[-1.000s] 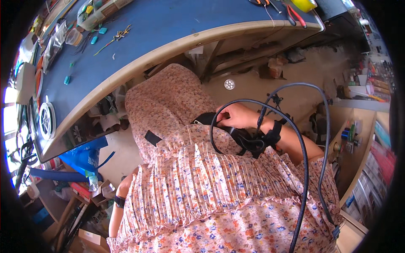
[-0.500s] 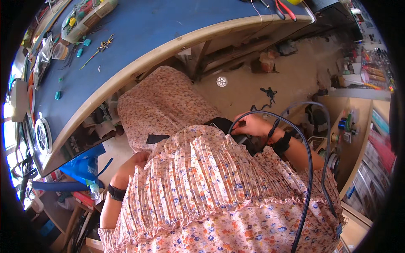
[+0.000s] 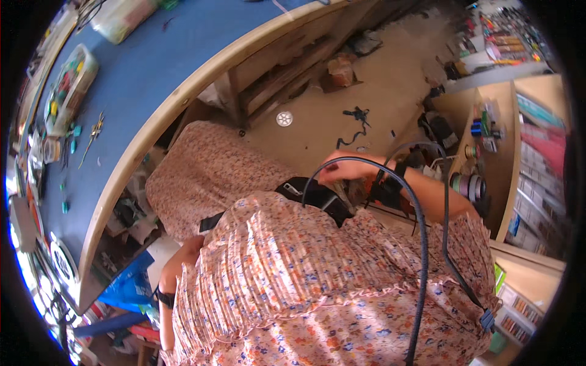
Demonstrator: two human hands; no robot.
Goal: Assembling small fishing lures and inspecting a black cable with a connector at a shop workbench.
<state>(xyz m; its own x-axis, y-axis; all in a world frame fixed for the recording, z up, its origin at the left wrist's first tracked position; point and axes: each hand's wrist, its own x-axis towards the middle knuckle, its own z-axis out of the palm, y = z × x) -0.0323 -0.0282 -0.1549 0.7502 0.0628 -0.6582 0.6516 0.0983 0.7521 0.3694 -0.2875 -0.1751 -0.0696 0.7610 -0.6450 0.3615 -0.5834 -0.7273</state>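
My right hand (image 3: 343, 168) is above the far right end of a black zippered pouch (image 3: 312, 196) at my waist. Its fingers are curled together. Whatever they may hold is too small and blurred to make out. A dark cable (image 3: 421, 244) arches in front of that hand and down over my dress (image 3: 274, 256). My left hand (image 3: 186, 253) rests low against the dress at the left, near a black strap end (image 3: 211, 222). Folds of cloth hide its fingers. Both wrists carry dark bands.
A blue-topped workbench (image 3: 165, 46) with a wooden edge curves along the left, bearing a clear tray (image 3: 70, 91) of small parts. A wooden shelf unit (image 3: 513, 158) with spools stands at the right. On the floor lie a white wheel-shaped disc (image 3: 284, 119) and a black strap (image 3: 357, 114).
The view has swung to the right, so the bench sits further left. My right hand has risen off the pouch, and more of its zipper shows. The left hand stays beside the dress.
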